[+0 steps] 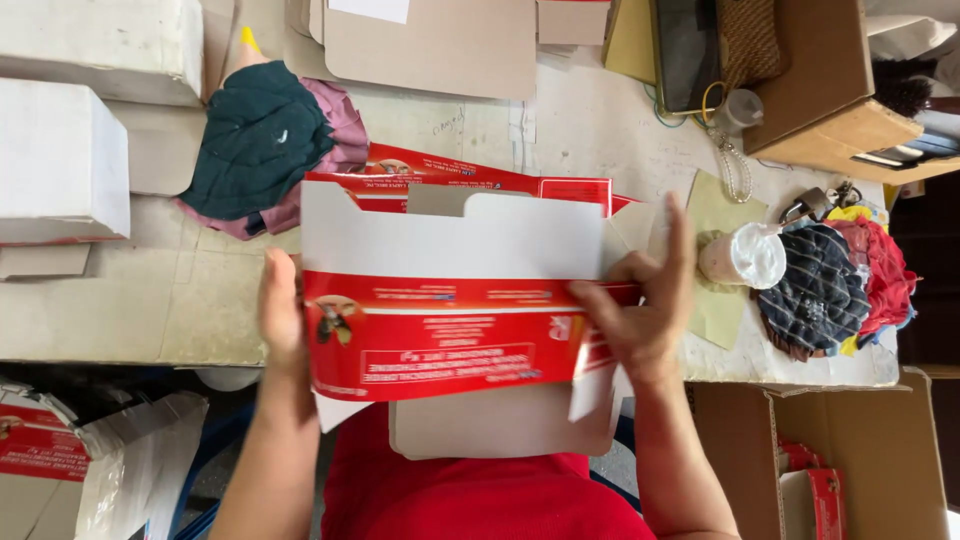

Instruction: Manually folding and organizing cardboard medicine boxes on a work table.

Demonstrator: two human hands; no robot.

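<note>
The fingers (pixel 668 262) of the right hand (pixel 640 320) are clamped on the right end of a red and white carton blank (pixel 450 300), thumb on the printed red panel, the other fingers extended up along the end flap. The left hand (pixel 283 315) grips the opposite end; its fingers are hidden behind the panel, so their exact closure cannot be told, though the hand bears firmly on the edge. The carton blank is held between both hands, above the near edge of the tabletop (pixel 150 310), in front of the person's red shirt (pixel 470 500). Its white inner face stands up; the red panel folds toward the person.

Step in hand, as judged: erecting the flat blank into a box, with the side walls being squared. The next move calls for folding the right end flap inward while the left hand keeps the panel from collapsing.

A second flat blank (pixel 470 175) lies just behind. Finished white boxes (pixel 60 160) stand at the left.
</note>
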